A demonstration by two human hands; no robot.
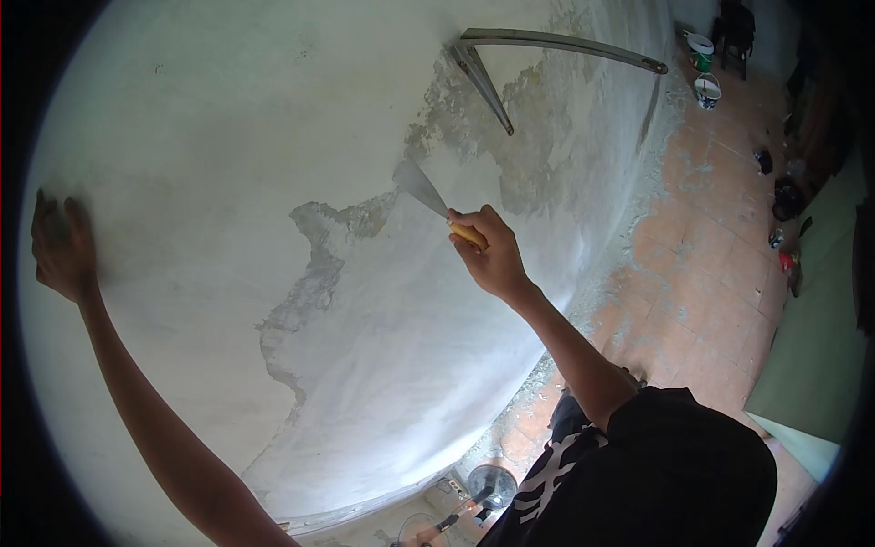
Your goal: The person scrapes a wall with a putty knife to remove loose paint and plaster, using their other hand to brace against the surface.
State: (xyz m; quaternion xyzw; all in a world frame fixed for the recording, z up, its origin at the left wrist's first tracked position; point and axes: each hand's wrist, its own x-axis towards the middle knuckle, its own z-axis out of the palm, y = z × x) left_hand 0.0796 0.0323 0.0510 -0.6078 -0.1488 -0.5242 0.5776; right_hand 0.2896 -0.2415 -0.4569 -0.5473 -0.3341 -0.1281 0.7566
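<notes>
My right hand [492, 251] grips a putty knife [423, 190] by its yellowish handle. The flat metal blade points up and left, its wide edge at the wall [210, 137] beside a rough grey patch [447, 114] where the surface layer is gone. At the far left, my left hand [64, 246] rests against the pale wall with its fingers apart and nothing in it. Another bare grey patch [314, 264] runs down the wall between my two hands.
A metal bracket [565, 41] juts from the wall above the putty knife. Flakes of debris lie along the tiled floor [702, 237]. Two buckets [706, 91] stand at the far end. A green panel [811, 346] is on the right, and a round-based stand [492, 486] is below.
</notes>
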